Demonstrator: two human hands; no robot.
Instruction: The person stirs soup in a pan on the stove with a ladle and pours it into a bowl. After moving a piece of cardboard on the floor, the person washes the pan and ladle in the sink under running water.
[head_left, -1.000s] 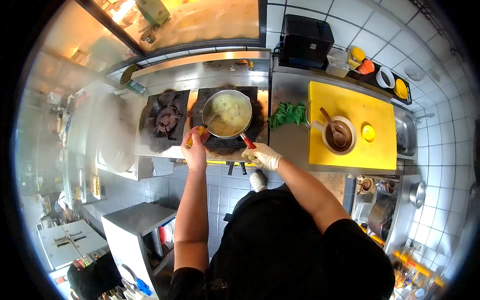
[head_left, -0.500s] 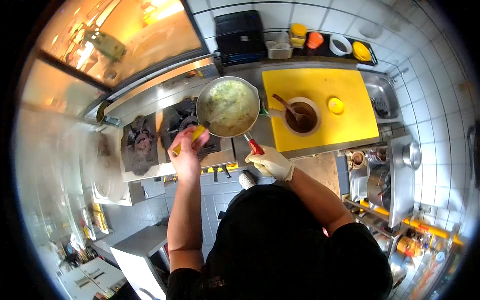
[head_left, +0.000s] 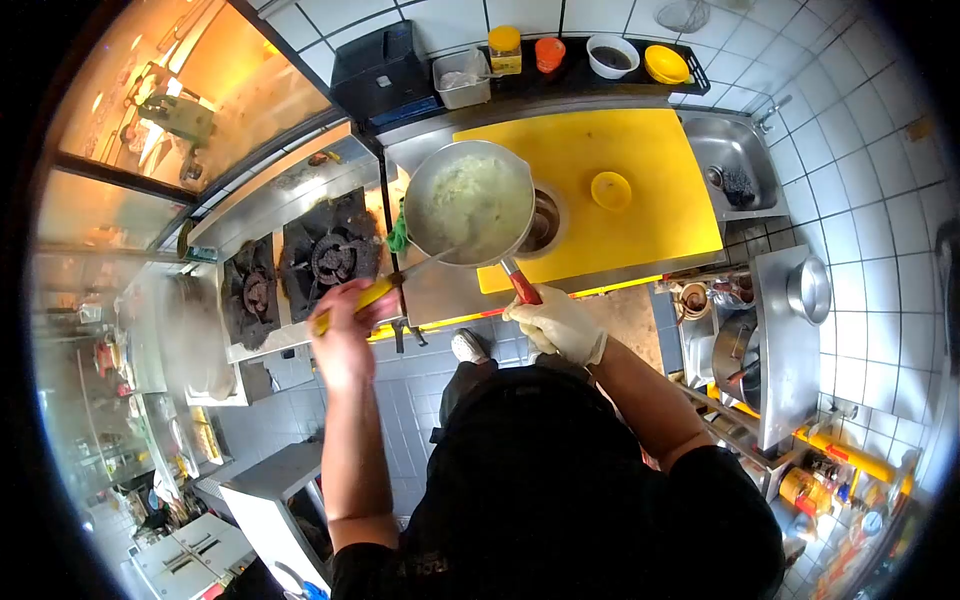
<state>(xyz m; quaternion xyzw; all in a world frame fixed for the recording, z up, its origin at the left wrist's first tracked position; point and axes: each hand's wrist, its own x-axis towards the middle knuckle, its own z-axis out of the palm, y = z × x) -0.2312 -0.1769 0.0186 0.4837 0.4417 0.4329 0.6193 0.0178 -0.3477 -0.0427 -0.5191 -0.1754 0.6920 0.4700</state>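
My gloved right hand (head_left: 562, 328) is closed around the red handle (head_left: 521, 283) of a deep metal frying pan (head_left: 424, 205). Pale green, chunky, wet-looking food (head_left: 480, 190) lies inside, slightly hazy. Bare and somewhat blurred, my left hand (head_left: 345, 330) grips a yellow-handled utensil (head_left: 378, 290). Its metal shaft reaches over the pan's near rim, and its tip in the food cannot be made out. The pan is over the counter and the left edge of a yellow cutting board (head_left: 650, 150). It partly covers a pot of brown sauce (head_left: 543, 222).
Black gas burners (head_left: 335, 258) are at the left. A small yellow bowl (head_left: 611, 191) sits on the board, and a green cloth (head_left: 398, 232) lies beside the pan. Jars and bowls line the back shelf (head_left: 630, 80). A sink (head_left: 725, 155) is at the right.
The pan has shifted right relative to the counter, from the burner's edge to partly over the sauce pot. My left hand has drawn back toward me, showing more of the utensil's shaft.
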